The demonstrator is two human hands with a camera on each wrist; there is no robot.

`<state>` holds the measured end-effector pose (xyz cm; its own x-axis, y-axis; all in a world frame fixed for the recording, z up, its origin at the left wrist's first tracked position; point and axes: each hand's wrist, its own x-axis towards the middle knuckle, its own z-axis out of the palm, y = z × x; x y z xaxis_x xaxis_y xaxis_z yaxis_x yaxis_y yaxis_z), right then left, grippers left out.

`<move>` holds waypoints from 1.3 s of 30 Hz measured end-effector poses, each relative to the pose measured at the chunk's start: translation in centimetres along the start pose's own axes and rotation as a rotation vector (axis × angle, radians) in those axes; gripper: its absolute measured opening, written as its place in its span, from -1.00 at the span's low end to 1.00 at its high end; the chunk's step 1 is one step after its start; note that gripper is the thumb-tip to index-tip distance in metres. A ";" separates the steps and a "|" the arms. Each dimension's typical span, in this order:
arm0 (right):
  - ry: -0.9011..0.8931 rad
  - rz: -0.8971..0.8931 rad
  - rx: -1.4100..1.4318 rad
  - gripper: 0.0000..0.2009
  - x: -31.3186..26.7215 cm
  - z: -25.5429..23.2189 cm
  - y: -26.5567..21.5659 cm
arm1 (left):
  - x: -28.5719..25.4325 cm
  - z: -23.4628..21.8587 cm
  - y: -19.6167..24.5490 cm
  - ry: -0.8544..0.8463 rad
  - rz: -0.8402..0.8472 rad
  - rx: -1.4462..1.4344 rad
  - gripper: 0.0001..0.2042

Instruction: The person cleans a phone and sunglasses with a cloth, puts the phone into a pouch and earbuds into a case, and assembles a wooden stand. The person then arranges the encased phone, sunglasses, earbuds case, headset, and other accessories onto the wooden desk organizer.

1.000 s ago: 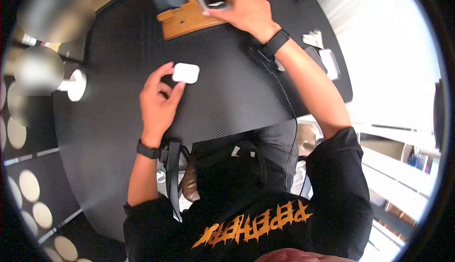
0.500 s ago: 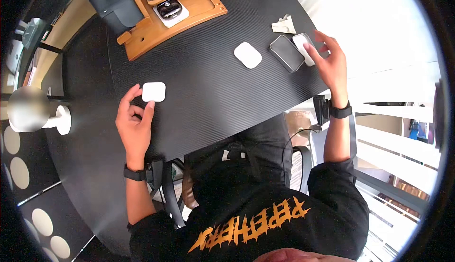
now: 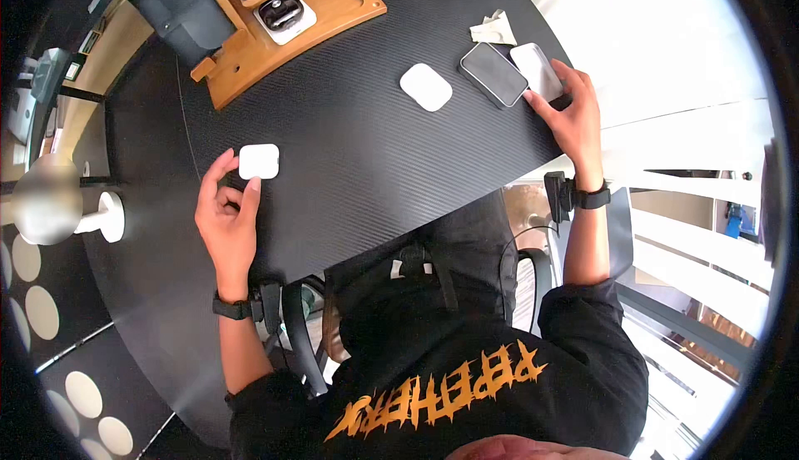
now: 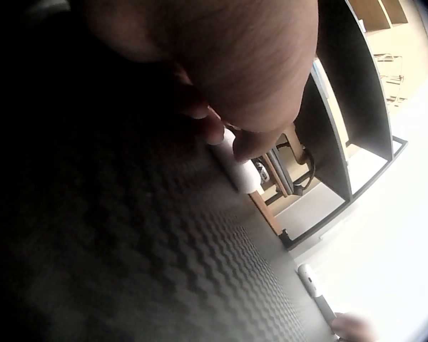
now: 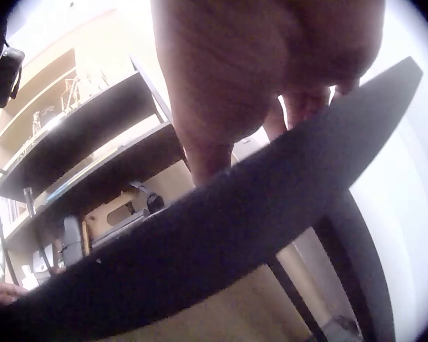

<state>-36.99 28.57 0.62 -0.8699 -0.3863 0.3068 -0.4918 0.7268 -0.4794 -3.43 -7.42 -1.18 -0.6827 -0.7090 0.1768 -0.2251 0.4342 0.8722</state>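
Observation:
My left hand [image 3: 227,225] pinches a small white earbud case [image 3: 259,161] between thumb and fingers on the black table; the left wrist view shows the case [image 4: 237,167] under the fingertips. At the table's right edge, my right hand [image 3: 576,123] has its thumb and fingers around the near end of a shallow white tray [image 3: 537,71]. Right beside the tray lies a dark rectangular box [image 3: 494,74] with a silver rim, close to the right thumb. In the right wrist view the palm [image 5: 264,71] hides most of the tray.
A white rounded case [image 3: 426,87] lies between the hands. Crumpled pale paper [image 3: 493,28] is behind the dark box. At the back, a wooden stand [image 3: 300,48] with grey pads carries a white square holder [image 3: 285,17] with a glossy black item. A white round-based object [image 3: 109,217] stands left.
My right hand has left the wooden stand, swung to the right table edge, and taken hold of the white tray. The left hand keeps its hold on the earbud case. The head view has shifted.

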 end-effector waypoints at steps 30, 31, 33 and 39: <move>-0.164 -0.622 0.168 -0.38 -1.2 1.3 -5.9 | -0.1 -0.2 0.1 0.000 -0.014 0.000 -0.47; -0.162 -0.651 0.155 -0.41 -1.2 1.4 -5.9 | 0.0 -0.1 0.1 0.010 -0.008 -0.009 -0.47; -0.156 -0.633 0.181 -0.45 -1.2 1.5 -6.4 | 0.0 -0.1 0.1 0.020 -0.006 -0.019 -0.47; -0.089 -0.648 0.233 -0.61 -1.1 2.9 -6.9 | 0.0 0.0 0.0 0.030 -0.005 -0.023 -0.49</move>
<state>-32.75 22.31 1.27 -0.3925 -0.7539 0.5269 -0.9000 0.1967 -0.3889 -3.44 -7.44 -1.18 -0.6603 -0.7278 0.1855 -0.2126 0.4180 0.8832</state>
